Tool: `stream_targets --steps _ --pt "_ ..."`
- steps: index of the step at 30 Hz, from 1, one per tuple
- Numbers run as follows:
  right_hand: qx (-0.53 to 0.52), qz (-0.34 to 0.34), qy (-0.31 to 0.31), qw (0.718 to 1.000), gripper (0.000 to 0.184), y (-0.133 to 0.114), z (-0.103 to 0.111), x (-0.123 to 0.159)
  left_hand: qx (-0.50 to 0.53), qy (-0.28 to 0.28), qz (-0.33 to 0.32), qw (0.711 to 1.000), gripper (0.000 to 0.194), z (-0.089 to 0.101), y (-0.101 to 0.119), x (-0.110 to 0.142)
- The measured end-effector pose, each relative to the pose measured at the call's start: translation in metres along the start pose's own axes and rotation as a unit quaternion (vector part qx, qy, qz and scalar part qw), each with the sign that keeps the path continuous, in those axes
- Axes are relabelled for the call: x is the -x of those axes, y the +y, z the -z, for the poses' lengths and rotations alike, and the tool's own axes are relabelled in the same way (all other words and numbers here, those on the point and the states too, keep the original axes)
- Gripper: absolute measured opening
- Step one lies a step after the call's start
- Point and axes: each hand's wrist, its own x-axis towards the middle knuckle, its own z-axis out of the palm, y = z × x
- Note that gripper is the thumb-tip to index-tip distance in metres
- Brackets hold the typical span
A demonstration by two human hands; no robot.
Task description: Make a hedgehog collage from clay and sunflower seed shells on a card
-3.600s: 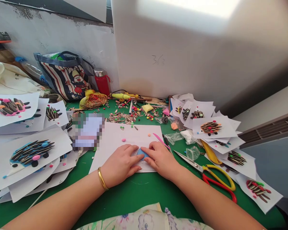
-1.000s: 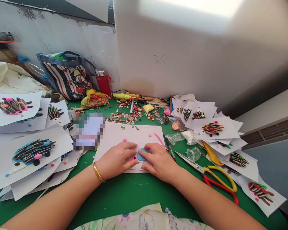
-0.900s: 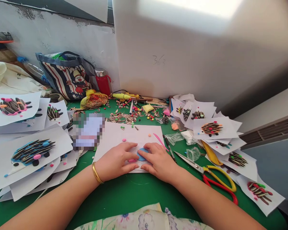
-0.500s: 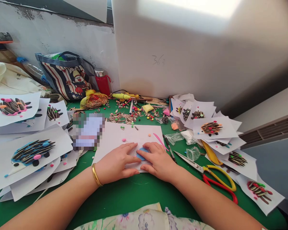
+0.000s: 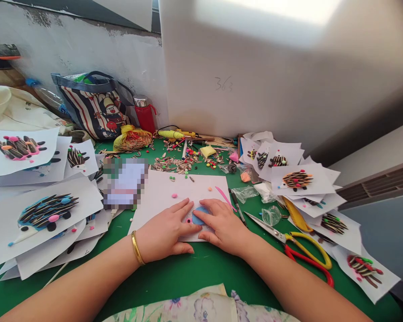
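Observation:
A flattened blue piece of modelling clay (image 5: 199, 216) lies on white paper (image 5: 152, 193) in front of me. My right hand (image 5: 223, 226) rests over it, fingers stretched and apart, the fingertips pressing on the clay. Palm down on the paper to the left, my left hand (image 5: 168, 230) has its fingers spread, one fingertip reaching close to the clay's lower edge. Small dark and pink bits show between the hands. Beyond them on the sheet are a pink clay ball (image 5: 174, 195), an orange ball (image 5: 210, 189) and some green balls. A pink plastic clay knife (image 5: 225, 198) lies by the right edge.
Scissors (image 5: 287, 237) with yellow and red handles lie to the right, near a black pen (image 5: 237, 207). Seed-covered hedgehog pictures are stacked left (image 5: 87, 197) and right (image 5: 332, 214). Sunflower seeds (image 5: 169, 164) and a red bottle (image 5: 145, 114) are at the back.
My left hand has shifted slightly; its thumb has drawn back from the right hand, and the dark and pink bits now show more. My right hand stays on the blue clay.

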Motion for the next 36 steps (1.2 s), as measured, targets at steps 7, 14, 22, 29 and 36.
stream_targets --steps 7,14,22,29,36 --pt "-0.008 0.013 0.004 1.000 0.050 0.0022 0.0001 0.0002 -0.018 -0.020 0.003 1.000 0.048 0.0019 0.0021 -0.0012" --pt "0.021 0.013 -0.016 1.000 0.048 -0.0024 0.0003 -0.0035 -0.012 -0.015 0.001 1.000 0.045 0.0022 0.0034 -0.0019" --pt "-0.012 0.016 0.020 1.000 0.050 0.0032 -0.0012 -0.0025 -0.002 -0.024 0.010 1.000 0.050 0.0016 0.0018 -0.0016" --pt "0.022 -0.003 0.035 0.999 0.050 0.0045 -0.0056 -0.0036 -0.006 -0.040 0.020 0.999 0.058 0.0002 0.0013 -0.0011" --pt "0.019 -0.008 0.035 0.999 0.051 0.0048 -0.0077 -0.0038 -0.009 -0.047 0.023 0.999 0.059 0.0020 0.0025 -0.0026"
